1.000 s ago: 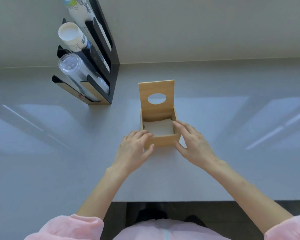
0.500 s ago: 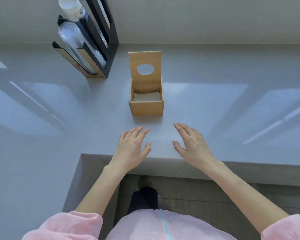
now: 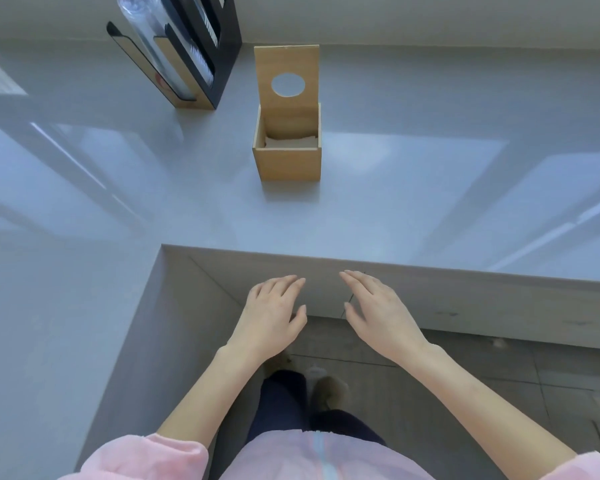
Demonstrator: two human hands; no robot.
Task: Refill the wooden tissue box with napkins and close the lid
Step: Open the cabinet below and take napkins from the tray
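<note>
A wooden tissue box (image 3: 290,164) stands on the grey counter (image 3: 378,202). Its lid (image 3: 287,77), with a round hole, is hinged upright at the back. White napkins (image 3: 291,141) lie low inside the box. My left hand (image 3: 274,313) and my right hand (image 3: 378,313) hover palm down, fingers spread, below the counter's front edge and well short of the box. Neither hand holds anything.
A black cup and lid dispenser (image 3: 191,53) with clear cups (image 3: 153,39) stands at the back left by the wall. The counter wraps around on the left. Below the front edge lies a tiled floor (image 3: 499,368), where my legs and feet show.
Both hands let go of the box and pulled back off the counter toward my body. The view drew away, so the box sits farther off.
</note>
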